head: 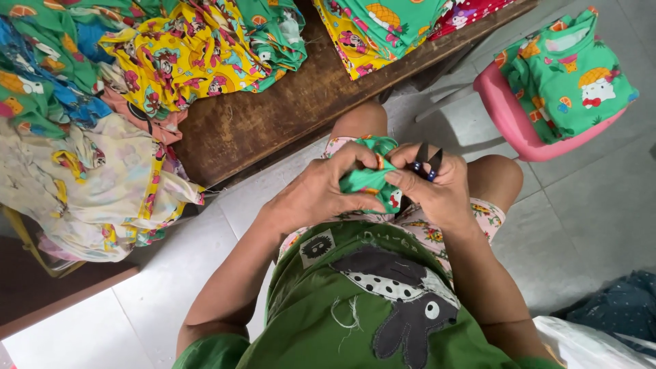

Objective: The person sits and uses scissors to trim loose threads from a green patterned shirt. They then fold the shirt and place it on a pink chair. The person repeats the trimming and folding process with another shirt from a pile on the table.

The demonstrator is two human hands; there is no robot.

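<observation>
— Where's the green cloth [369, 181]?
— Bunched between both hands. Left hand [318, 191] fingers pinch it taut; right hand [437, 188] fingers curl around small thread snips [425, 164], blades just beside it.

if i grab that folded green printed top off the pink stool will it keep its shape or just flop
Probably flop: the green printed top is thin cloth, and its edges already droop over the pink stool. It looks light for its size. The similar green cloth bunched between the left hand and right hand crumples easily, so expect the fold to fall open.
</observation>
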